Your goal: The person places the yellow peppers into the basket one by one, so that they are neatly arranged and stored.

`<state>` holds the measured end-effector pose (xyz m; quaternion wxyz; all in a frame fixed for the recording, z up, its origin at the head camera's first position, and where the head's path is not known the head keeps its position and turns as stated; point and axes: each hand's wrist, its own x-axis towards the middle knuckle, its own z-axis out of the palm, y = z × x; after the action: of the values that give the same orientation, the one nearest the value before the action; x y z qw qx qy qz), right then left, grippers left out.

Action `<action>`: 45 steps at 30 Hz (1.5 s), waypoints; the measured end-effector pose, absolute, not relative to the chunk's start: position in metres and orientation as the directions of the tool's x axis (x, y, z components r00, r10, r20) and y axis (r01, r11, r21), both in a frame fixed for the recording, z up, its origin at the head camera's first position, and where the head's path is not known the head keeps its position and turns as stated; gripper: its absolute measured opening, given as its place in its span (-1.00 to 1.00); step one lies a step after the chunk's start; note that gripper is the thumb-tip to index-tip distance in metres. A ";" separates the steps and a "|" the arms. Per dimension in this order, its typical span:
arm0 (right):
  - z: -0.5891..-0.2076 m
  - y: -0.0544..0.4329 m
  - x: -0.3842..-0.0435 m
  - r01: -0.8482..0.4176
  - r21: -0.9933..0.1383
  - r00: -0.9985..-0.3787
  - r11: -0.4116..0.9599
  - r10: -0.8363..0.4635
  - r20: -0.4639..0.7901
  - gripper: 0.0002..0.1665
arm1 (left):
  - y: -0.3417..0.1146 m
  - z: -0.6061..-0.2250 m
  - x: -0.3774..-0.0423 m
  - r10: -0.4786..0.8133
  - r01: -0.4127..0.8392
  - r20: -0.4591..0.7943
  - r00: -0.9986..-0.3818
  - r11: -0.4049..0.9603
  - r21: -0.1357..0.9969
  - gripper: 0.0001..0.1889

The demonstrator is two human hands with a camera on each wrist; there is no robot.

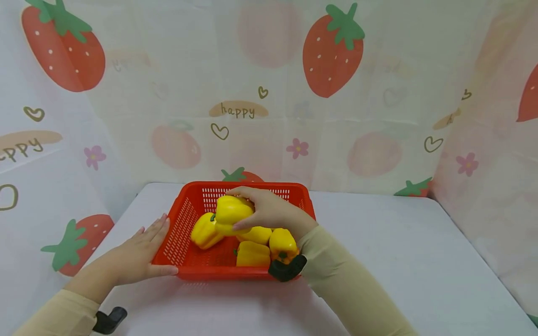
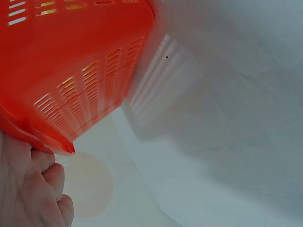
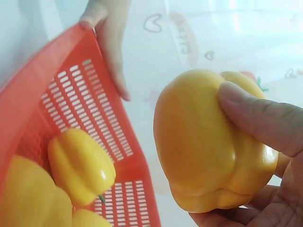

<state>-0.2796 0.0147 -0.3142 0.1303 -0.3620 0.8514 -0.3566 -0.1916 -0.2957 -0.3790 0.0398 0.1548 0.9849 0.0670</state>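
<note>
My right hand (image 1: 273,210) grips a yellow bell pepper (image 1: 232,212), thumb on one side and fingers on the other, above the red plastic basket (image 1: 222,270). In the right wrist view the held pepper (image 3: 203,142) fills the grasp, its lobed end toward the lower edge. Several more yellow peppers lie in the basket, one at the left (image 1: 206,232) and others toward the right (image 1: 253,254). My left hand (image 1: 138,254) rests against the basket's left side, fingers straight along the outside and thumb at the front corner. The left wrist view shows that hand (image 2: 28,184) beneath the rim.
The basket stands on a white-covered table (image 1: 391,261), with more tabletop to its right. A curtain printed with strawberries and hearts (image 1: 269,140) hangs behind and at both sides. Black bands (image 1: 110,320) sit at both wrists over beige sleeves.
</note>
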 end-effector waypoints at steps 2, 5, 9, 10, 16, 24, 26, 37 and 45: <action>-0.314 0.011 -0.278 -0.526 -0.702 -0.697 0.480 -0.717 0.031 -0.22 | -0.295 -0.379 -0.192 0.310 0.298 -0.060 -0.949 0.943 0.146 0.25; -0.315 0.004 -0.275 -0.547 -0.684 -0.682 0.483 -0.730 0.029 -0.22 | -0.294 -0.378 -0.192 0.308 0.296 -0.062 -0.949 0.943 0.148 0.24; -0.316 -0.005 -0.272 -0.579 -0.654 -0.662 0.487 -0.749 0.029 -0.19 | -0.294 -0.377 -0.193 0.306 0.295 -0.062 -0.950 0.944 0.150 0.24; -0.317 -0.006 -0.271 -0.581 -0.651 -0.660 0.488 -0.751 0.026 -0.18 | -0.294 -0.377 -0.193 0.307 0.296 -0.063 -0.949 0.943 0.150 0.24; -0.321 -0.014 -0.268 -0.575 -0.654 -0.653 0.492 -0.758 0.004 -0.18 | -0.294 -0.377 -0.193 0.304 0.291 -0.065 -0.951 0.944 0.156 0.24; -0.326 -0.019 -0.267 -0.578 -0.667 -0.628 0.470 -0.778 -0.004 -0.21 | -0.295 -0.376 -0.192 0.295 0.281 -0.072 -0.953 0.946 0.162 0.24; -0.326 -0.019 -0.266 -0.550 -0.692 -0.632 0.467 -0.775 -0.021 -0.24 | -0.295 -0.376 -0.191 0.296 0.282 -0.071 -0.952 0.946 0.161 0.23; -0.321 -0.011 -0.266 -0.452 -0.779 -0.647 0.434 -0.761 -0.049 -0.32 | -0.295 -0.378 -0.191 0.313 0.299 -0.065 -0.948 0.940 0.161 0.23; -0.317 0.003 -0.269 -0.442 -0.804 -0.658 0.397 -0.753 -0.009 -0.42 | -0.294 -0.376 -0.192 0.312 0.298 -0.072 -0.947 0.942 0.156 0.23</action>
<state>-0.2692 0.0026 -0.3173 0.1899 -0.3671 0.8138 -0.4086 -0.1915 -0.2936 -0.3762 0.0480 0.1550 0.9841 0.0718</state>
